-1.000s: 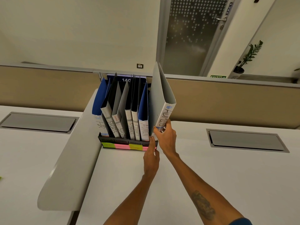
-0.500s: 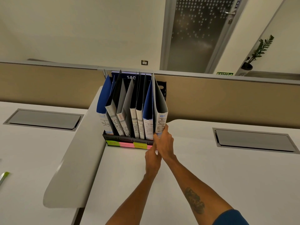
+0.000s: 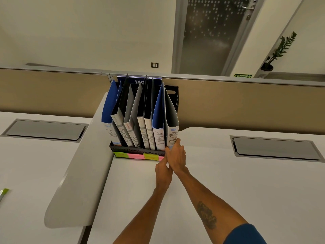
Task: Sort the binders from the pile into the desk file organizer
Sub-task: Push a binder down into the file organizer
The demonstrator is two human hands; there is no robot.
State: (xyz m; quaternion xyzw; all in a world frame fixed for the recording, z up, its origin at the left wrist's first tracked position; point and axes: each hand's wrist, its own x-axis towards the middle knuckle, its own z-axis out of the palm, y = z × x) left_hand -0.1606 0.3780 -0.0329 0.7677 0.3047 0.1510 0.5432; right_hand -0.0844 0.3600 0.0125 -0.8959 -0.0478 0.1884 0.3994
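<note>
A black desk file organizer (image 3: 137, 150) stands at the back of the white desk, with coloured sticky labels along its front. Several binders stand upright in it, marked HR, SPORTS, FINANCE and ADMIN. The rightmost one is a grey ADMIN binder (image 3: 171, 120) in the last slot. My right hand (image 3: 176, 156) grips the lower spine of that binder. My left hand (image 3: 162, 170) sits just below and behind the right hand, fingers curled, touching the organizer's front right corner.
A curved grey divider (image 3: 75, 173) runs along the left of the organizer. Tan partition panels (image 3: 246, 106) rise behind the desk. Grey cable hatches (image 3: 276, 148) are set into the desks on both sides. A green object (image 3: 3, 192) peeks in at the left edge.
The grey ADMIN binder went from tilted and raised to upright and seated in the rightmost slot. Both hands dropped lower toward the organizer's front corner.
</note>
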